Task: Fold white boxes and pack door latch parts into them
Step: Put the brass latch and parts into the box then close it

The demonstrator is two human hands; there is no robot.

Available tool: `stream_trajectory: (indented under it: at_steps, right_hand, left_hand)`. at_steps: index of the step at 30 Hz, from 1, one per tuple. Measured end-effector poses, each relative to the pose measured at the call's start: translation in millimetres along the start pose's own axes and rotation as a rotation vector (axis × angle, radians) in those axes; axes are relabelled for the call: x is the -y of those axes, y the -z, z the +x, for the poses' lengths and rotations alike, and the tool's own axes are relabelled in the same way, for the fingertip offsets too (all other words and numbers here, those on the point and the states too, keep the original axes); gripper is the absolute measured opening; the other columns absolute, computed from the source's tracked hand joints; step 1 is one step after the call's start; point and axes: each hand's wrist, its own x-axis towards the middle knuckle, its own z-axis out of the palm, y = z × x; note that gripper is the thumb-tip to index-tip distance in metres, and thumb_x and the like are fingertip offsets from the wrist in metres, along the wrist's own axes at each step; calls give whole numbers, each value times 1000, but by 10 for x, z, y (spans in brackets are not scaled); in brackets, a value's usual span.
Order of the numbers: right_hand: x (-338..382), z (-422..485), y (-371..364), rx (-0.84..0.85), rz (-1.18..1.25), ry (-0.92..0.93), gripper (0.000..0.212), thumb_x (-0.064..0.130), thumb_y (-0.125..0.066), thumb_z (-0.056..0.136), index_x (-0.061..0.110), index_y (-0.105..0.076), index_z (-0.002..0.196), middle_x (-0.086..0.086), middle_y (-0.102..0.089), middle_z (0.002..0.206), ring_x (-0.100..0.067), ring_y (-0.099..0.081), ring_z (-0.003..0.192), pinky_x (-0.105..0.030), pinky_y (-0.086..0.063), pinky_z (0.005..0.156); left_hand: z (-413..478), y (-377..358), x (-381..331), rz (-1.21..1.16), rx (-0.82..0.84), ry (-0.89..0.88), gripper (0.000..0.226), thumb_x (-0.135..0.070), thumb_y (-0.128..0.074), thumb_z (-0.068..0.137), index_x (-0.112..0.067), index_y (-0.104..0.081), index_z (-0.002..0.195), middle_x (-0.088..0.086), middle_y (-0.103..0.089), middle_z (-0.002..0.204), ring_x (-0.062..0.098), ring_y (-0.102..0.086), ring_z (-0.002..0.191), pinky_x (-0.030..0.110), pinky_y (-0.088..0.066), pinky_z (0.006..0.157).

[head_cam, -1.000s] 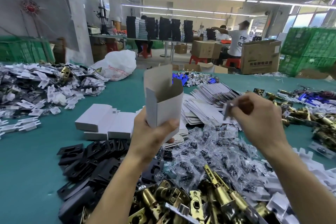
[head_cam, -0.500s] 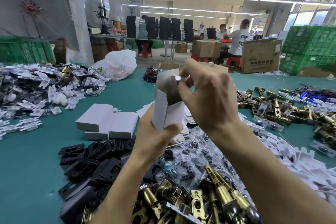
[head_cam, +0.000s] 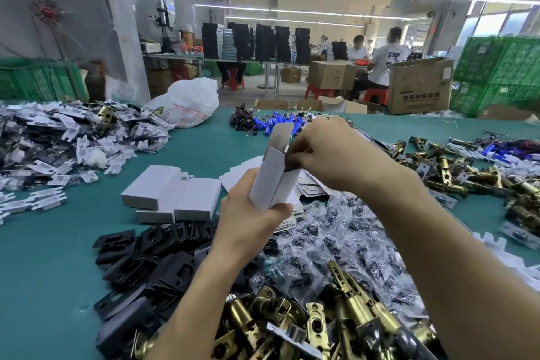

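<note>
My left hand (head_cam: pixel 248 219) grips the lower end of an upright white box (head_cam: pixel 268 181), whose top flap stands open. My right hand (head_cam: pixel 330 152) is at the box's open mouth with its fingers curled, pinching a small part that is mostly hidden inside. Below my arms lie brass door latches (head_cam: pixel 336 321), small clear screw bags (head_cam: pixel 336 242) and black strike plates (head_cam: pixel 152 260). Three closed white boxes (head_cam: pixel 172 193) lie to the left on the green table (head_cam: pixel 43 272). Flat box blanks (head_cam: pixel 309 187) are stacked behind the held box.
A heap of white card inserts (head_cam: pixel 58 137) fills the left. More brass latches (head_cam: pixel 467 172) lie at the right. A white plastic bag (head_cam: pixel 187 102) and blue batteries (head_cam: pixel 277 124) lie at the far edge. People sit at tables beyond.
My right hand carried a small part from the right to the box mouth and now has its fingers down in the opening. My left hand lowered the box a little.
</note>
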Motion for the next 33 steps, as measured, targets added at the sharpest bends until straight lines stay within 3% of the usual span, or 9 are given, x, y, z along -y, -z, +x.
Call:
stream_trajectory:
  at_steps: [4,8,11,14,16,23,26,30,33]
  right_hand:
    - [-49,-56,-41,-194,181,53,19,18,-58,92,24,-77,92,11,-60,67,-5,-55,64,-28,-41,61]
    - [-168,-85,-218,-437,333,-85,15,18,-51,94,18,-66,91,1,-61,71,-18,-56,68,-37,-48,63]
    - [-203,-71,-422,-59,224,-157,14,18,-51,92,17,-65,91,-8,-69,89,-28,-63,82,-42,-55,75]
    - [-100,-41,-619,377,94,-11,13,23,-63,90,23,-69,102,-3,-70,99,-14,-63,74,-31,-55,70]
    - [11,-2,-784,534,72,90,25,25,-71,86,28,-68,110,0,-68,100,-11,-64,75,-26,-52,64]
    - [265,12,-1283,566,-214,334,58,38,-82,74,32,-60,128,2,-61,121,-22,-60,108,-34,-49,80]
    - [263,-8,-1351,543,-218,366,53,40,-82,74,24,-64,122,0,-60,117,-22,-59,106,-33,-48,75]
    - [209,-36,-1364,615,-102,307,56,48,-77,78,19,-61,122,1,-54,122,-19,-53,114,-36,-48,92]
    - [230,-66,-1368,597,-70,278,52,47,-80,76,15,-63,115,0,-54,118,-20,-55,108,-32,-46,83]
  left_hand:
    - [-12,10,-26,-10,-42,39,42,-32,-72,60,-36,-66,101,-13,-63,83,27,-62,82,59,-58,65]
    - [-8,86,-64,2,-196,99,48,-40,-74,61,-35,-62,107,-9,-65,95,21,-66,87,49,-63,64]
    - [37,228,-64,139,-309,112,64,-51,-72,62,-35,-55,122,-12,-63,99,24,-68,85,50,-61,73]
    - [89,385,-75,167,-382,108,68,-55,-71,60,-33,-55,123,-14,-63,98,24,-67,87,50,-60,76]
    - [112,447,-81,123,-409,109,65,-54,-73,61,-30,-58,119,-14,-63,96,20,-66,87,50,-61,74]
    - [112,446,-107,63,-385,130,59,-54,-74,58,-30,-63,110,-10,-68,94,20,-66,88,50,-61,75]
    - [117,445,-114,29,-386,136,57,-53,-75,57,-31,-64,108,-9,-69,93,22,-66,90,52,-61,75]
    - [115,431,-133,17,-377,126,52,-51,-75,59,-31,-64,106,-12,-69,90,20,-67,86,51,-61,74]
    - [104,425,-144,8,-371,118,50,-50,-75,59,-32,-63,104,-13,-68,89,19,-67,85,51,-61,73]
